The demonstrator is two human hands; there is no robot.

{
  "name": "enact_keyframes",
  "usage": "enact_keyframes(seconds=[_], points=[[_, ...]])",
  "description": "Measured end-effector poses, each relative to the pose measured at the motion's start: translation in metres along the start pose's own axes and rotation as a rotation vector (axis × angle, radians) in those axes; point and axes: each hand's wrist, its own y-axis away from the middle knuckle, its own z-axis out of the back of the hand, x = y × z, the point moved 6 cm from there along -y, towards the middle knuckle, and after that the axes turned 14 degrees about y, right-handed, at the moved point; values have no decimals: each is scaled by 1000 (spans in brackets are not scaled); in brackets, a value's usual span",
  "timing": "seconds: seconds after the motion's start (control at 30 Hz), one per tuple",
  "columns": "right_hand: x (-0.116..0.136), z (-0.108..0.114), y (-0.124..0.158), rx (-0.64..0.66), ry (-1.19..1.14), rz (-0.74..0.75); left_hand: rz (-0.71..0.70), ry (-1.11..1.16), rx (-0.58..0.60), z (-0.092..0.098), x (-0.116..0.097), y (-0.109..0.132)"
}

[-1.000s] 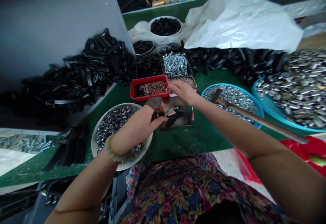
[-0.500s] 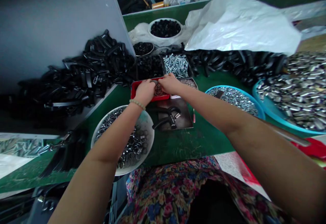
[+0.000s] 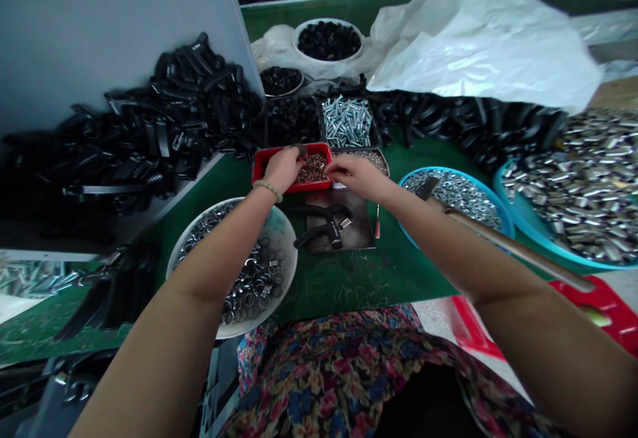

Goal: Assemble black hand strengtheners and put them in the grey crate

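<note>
No txt, labels, brands, nos. or signs I can read here: nothing legible on my red tray (image 3: 260, 167), the blue basin (image 3: 448, 169) or the white plastic sheet (image 3: 478, 39). Stuff at far end of the room too small to tell.

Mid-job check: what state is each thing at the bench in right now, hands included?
Left hand: fingers at the red tray's rim.
Right hand: raised over the tray's right edge.
Red tray: flat, holding small copper-coloured parts.
Black clamp: lying untouched on a dark metal plate.
White bowl: partly filled with metal rings.
Hammer: resting across a blue basin.
</note>
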Motion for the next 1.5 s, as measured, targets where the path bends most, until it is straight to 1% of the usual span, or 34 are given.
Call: enact_keyframes(seconds=[0.07,0.13,0.17,0.23,0.27,0.33,0.43,0.5,0.6,0.63,0.7,0.8,0.9,1.0,1.07,1.13,1.2,1.3,1.4,1.5], points=[[-6,-1,37,42,-154,-105,-13,111,-44,3,-3,1],[-16,-10,71,129,-244,-284,-36,220,-75,6,-13,9],[-20,-15,85,167,-273,-370,-53,276,-72,6,-20,17],[-24,-25,100,196,-290,-477,-90,384,-21,3,-37,36],[-24,-27,102,182,-276,-491,-110,428,29,0,-44,48],[-23,-30,99,126,-202,-471,-132,473,131,-10,-54,71],[-17,-29,92,56,-15,-392,-125,424,207,-26,-54,95],[-8,-27,90,41,160,-291,-123,359,212,-33,-51,100],[11,-26,91,42,409,-99,-136,302,204,-37,-51,101],[15,-26,92,48,461,-57,-139,303,201,-38,-52,101],[17,-25,94,67,500,-33,-136,326,207,-40,-55,102],[11,-23,95,120,461,-79,-139,352,217,-45,-58,105],[7,-23,95,197,409,-116,-142,344,203,-48,-57,108],[10,-24,96,216,451,-107,-129,365,194,-49,-56,109],[15,-26,98,207,516,-62,-107,389,197,-49,-56,109],[18,-28,102,184,520,-18,-79,412,207,-49,-54,110],[18,-29,105,119,425,-12,-56,424,213,-51,-53,111],[18,-32,108,34,219,19,-44,418,210,-52,-52,112],[22,-43,108,44,97,107,-35,406,186,-51,-53,113],[23,-49,106,16,57,153,-33,403,178,-50,-56,114]])
